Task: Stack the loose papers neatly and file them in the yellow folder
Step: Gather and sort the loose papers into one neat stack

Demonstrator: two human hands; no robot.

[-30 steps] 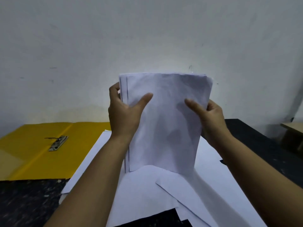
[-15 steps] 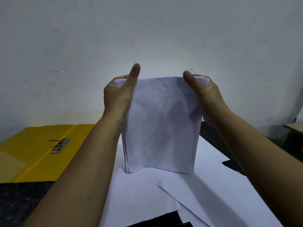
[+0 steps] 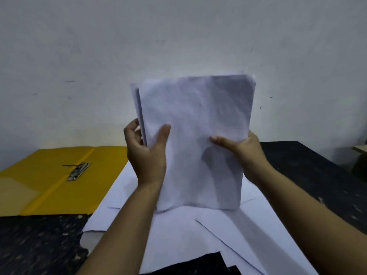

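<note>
Behind everything stands a plain pale wall [image 3: 178,32], and below it a dark speckled bench [image 3: 35,245] carries the work. Upright in the middle is a stack of white papers [image 3: 198,120], its lower edge resting on loose sheets [image 3: 178,235] that lie spread flat over the bench. At the stack's left side the edges are not flush, with a few sheets standing slightly proud of the front one. The left hand [image 3: 147,153] grips the stack's left edge low down, thumb across the front face and fingers curled behind. The right hand [image 3: 244,151] holds the right edge at about the same height, thumb pressed flat on the front, fingers hidden behind the paper. To the left, the yellow folder [image 3: 49,181] lies open and flat on the bench, just beside the loose sheets, with a metal clip [image 3: 79,171] near its centre fold.
</note>
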